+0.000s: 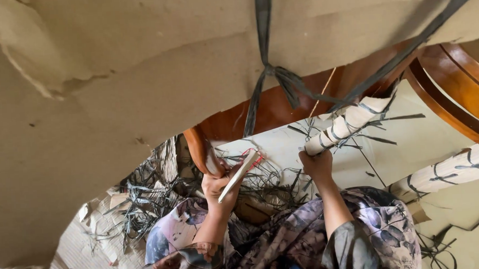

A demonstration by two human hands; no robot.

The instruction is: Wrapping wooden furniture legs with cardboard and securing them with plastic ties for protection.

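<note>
Paper-wrapped furniture leg (348, 124) sits gripped in my right hand (316, 166); my left hand (216, 187) is clenched round a cutter (240, 174).

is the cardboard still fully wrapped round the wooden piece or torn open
Torn open: the cardboard wrapping has a ragged edge, baring polished wood. A black strap is still knotted over it, and cut strap scraps litter the floor.

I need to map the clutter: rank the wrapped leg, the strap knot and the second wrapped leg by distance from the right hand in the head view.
1. Wrapped leg: held in the right hand.
2. Strap knot: above, on the cardboard.
3. Second wrapped leg: far right.
</note>
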